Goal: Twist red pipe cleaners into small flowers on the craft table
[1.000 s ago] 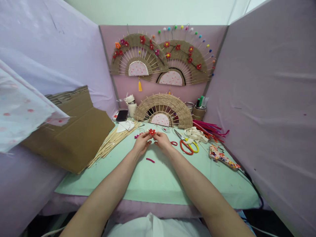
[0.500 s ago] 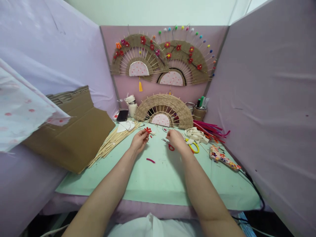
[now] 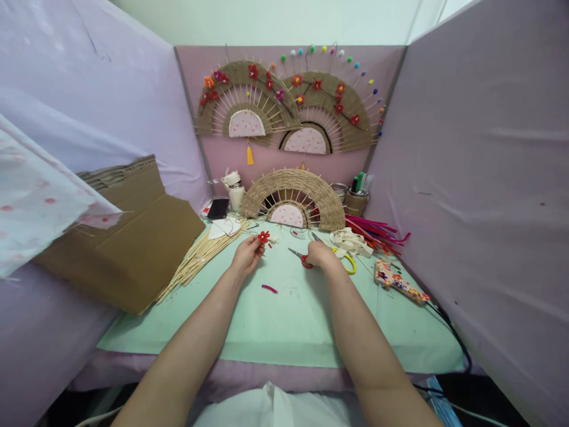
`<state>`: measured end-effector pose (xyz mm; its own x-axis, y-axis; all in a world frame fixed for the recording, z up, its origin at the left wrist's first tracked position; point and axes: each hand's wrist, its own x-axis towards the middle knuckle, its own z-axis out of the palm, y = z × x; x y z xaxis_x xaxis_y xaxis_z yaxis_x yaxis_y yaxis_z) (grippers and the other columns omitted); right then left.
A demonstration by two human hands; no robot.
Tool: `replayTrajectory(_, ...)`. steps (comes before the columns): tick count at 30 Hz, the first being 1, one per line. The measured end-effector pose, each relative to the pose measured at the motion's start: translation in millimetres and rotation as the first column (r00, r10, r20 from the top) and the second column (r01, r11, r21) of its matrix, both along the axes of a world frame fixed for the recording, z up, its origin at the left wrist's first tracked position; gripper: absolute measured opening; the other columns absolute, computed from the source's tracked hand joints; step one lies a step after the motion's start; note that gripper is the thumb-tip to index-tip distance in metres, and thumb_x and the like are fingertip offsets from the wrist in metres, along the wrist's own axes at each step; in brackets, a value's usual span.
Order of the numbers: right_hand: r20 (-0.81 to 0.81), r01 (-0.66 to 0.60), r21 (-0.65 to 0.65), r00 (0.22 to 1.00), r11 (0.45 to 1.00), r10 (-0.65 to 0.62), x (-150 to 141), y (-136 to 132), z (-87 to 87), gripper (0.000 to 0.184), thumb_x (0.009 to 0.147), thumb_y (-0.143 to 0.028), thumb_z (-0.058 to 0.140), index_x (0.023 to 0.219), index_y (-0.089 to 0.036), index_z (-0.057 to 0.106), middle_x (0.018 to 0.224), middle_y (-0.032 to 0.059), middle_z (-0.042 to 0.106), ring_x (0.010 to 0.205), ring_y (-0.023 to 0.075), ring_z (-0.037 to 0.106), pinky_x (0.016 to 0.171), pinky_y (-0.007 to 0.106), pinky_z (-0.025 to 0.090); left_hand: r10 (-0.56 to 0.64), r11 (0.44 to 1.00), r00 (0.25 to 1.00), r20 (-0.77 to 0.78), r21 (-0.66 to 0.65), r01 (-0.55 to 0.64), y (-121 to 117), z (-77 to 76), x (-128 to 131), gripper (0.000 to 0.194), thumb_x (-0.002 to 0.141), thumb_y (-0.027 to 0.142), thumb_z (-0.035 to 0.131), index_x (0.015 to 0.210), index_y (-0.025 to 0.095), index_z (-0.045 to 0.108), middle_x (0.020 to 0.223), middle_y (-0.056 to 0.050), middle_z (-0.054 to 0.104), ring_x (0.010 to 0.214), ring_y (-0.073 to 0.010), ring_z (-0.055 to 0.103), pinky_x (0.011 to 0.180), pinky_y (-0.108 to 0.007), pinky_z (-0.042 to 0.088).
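My left hand (image 3: 249,255) pinches a small red flower (image 3: 264,237) made of fuzzy pipe cleaner, held just above the table. The fingers of my right hand (image 3: 319,254) are closed on the red handle of a small pair of scissors (image 3: 306,260), whose blades point left. Part of that handle is hidden under the fingers. Just behind and to the right of this hand lie yellow-handled scissors (image 3: 352,264), partly covered by my wrist. A short magenta piece of pipe cleaner (image 3: 269,289) rests on the green tabletop between my forearms.
A woven fan (image 3: 293,178) stands at the back, below two flowered fans on the wall. Bamboo sticks (image 3: 195,261) and cardboard (image 3: 120,255) are at left. Pipe cleaners (image 3: 377,228), cream ribbon (image 3: 351,242) and a patterned glue gun (image 3: 400,283) with a cord lie at right.
My right hand has come down slightly and closed on the red scissors' handle. The flower in my left hand has turned a little. The whole view has shifted slightly.
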<state>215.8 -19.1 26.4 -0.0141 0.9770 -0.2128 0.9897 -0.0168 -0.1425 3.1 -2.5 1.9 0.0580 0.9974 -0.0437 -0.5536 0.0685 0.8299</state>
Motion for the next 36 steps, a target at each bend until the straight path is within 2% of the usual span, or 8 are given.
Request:
replayTrajectory(7,-0.06,0.02,0.066,0.998,0.998,-0.016,-7.7,-5.5,7.9,0.028,0.073,-0.016,0.056,0.098,-0.011,0.066,0.099,0.0187,0.066,0.092,0.026,0.063,0.069,0.029,0.046,0.005,0.999,1.0,-0.003,-0.038,-0.005,-2.6,2.1,-0.3,0.014,0.068,0.016,0.071,0.075,0.012,0.059,0.063,-0.001,0.057,0.054,-0.005,0.049,0.049,-0.015,0.038)
replayTrajectory(12,-0.132,-0.018,0.086,0.991,0.996,0.03,-14.2,-3.2,3.3,0.024,0.073,-0.014,0.053,0.093,-0.009,0.066,0.096,0.0197,0.066,0.089,0.0259,0.063,0.065,0.028,0.043,-0.034,0.999,0.998,0.049,-0.032,0.035,-2.4,3.1,-1.5,0.018,0.065,0.016,0.074,0.072,0.012,0.058,0.063,0.0,0.055,0.054,-0.0042,0.048,0.048,-0.015,0.036)
replayTrajectory(17,-0.186,-0.047,0.093,0.98,0.995,0.064,-15.7,1.1,-5.1,0.035,0.069,-0.021,0.061,0.103,-0.012,0.062,0.105,0.0164,0.065,0.092,0.0241,0.061,0.064,0.026,0.041,-0.071,0.997,0.996,0.05,-0.018,0.072,-3.2,4.1,-2.2,0.022,0.062,0.017,0.076,0.076,0.013,0.059,0.063,0.0,0.056,0.055,-0.0044,0.049,0.049,-0.015,0.037)
replayTrajectory(22,-0.256,-0.049,0.105,0.964,0.993,0.075,-16.2,1.2,-5.5,0.033,0.065,-0.029,0.068,0.095,-0.015,0.066,0.093,0.0111,0.067,0.084,0.0201,0.061,0.06,0.023,0.039,-0.067,0.996,0.996,-0.057,0.056,0.07,-5.4,7.6,-3.0,0.031,0.059,0.026,0.079,0.081,0.014,0.063,0.073,-0.002,0.062,0.06,-0.0058,0.053,0.052,-0.017,0.038)
replayTrajectory(26,-0.416,-0.022,0.196,0.903,0.98,0.103,-19.2,1.1,-3.9,0.019,0.065,-0.02,0.062,0.082,-0.017,0.07,0.079,0.0063,0.068,0.072,0.0169,0.06,0.06,0.023,0.039,0.017,0.99,0.969,-0.246,0.142,0.018,-2.7,9.5,-7.2,0.033,0.059,0.035,0.078,0.082,0.016,0.065,0.079,-0.003,0.065,0.067,-0.0084,0.055,0.058,-0.019,0.039)
replayTrajectory(30,-0.565,-0.05,0.299,0.795,0.953,0.219,-22.7,1.3,-2.5,0.026,0.068,-0.014,0.055,0.089,-0.019,0.069,0.072,0.001,0.068,0.059,0.012,0.056,0.058,0.021,0.039,0.08,0.981,0.924,-0.375,0.196,-0.006,0.9,10.8,-13.3,0.033,0.06,0.041,0.075,0.08,0.017,0.065,0.075,-0.002,0.065,0.067,-0.0096,0.055,0.063,-0.022,0.04)
replayTrajectory(33,-0.652,-0.056,0.384,0.691,0.922,0.313,-23.3,2.0,-0.1,0.031,0.069,-0.018,0.057,0.099,-0.019,0.066,0.076,-0.0001,0.068,0.057,0.0097,0.054,0.059,0.02,0.04,0.048,0.978,0.903,-0.428,0.205,0.045,-0.5,14.0,-15.8,0.032,0.06,0.041,0.075,0.079,0.017,0.066,0.074,-0.002,0.065,0.067,-0.0103,0.055,0.064,-0.023,0.04)
replayTrajectory(36,-0.661,-0.082,0.452,0.638,0.888,0.396,-19.6,3.1,2.5,0.037,0.066,-0.025,0.064,0.102,-0.017,0.066,0.078,0.0007,0.067,0.06,0.0094,0.052,0.061,0.021,0.04,-0.031,0.977,0.91,-0.414,0.181,0.116,-3.8,18.5,-17.1,0.031,0.059,0.038,0.076,0.078,0.016,0.066,0.076,-0.003,0.066,0.069,-0.0111,0.056,0.065,-0.024,0.041)
